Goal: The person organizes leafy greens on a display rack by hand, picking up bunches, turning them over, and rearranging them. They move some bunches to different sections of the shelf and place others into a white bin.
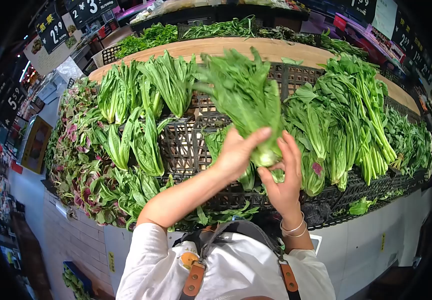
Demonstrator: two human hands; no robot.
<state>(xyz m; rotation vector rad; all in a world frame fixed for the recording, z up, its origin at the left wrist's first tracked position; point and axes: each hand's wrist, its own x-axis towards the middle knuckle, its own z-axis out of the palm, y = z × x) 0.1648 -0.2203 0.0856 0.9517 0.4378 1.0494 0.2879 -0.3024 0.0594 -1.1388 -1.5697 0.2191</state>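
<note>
A head of leafy lettuce (pixel 248 95) is held up over the crates, its leaves pointing away from me and its pale cut base toward me. The leaf tips on its left are smeared by motion. My left hand (pixel 238 150) is closed round the lower stalks, with the thumb across the top. At the base, my right hand (pixel 282 175) holds the right side and underside between thumb and fingers. Beneath my hands lies another lettuce, partly hidden by them. Long-leaf lettuces (pixel 148 137) lie to the left, and more lettuce heads (pixel 311 132) are right beside my right hand.
Black plastic crates (pixel 176 145) form the display. Red-and-green amaranth leaves (pixel 78 145) are heaped on the left, long-stemmed greens (pixel 368 115) on the right. A wooden ledge (pixel 166 52) runs behind, with more greens beyond it. Price signs (pixel 52 32) hang above.
</note>
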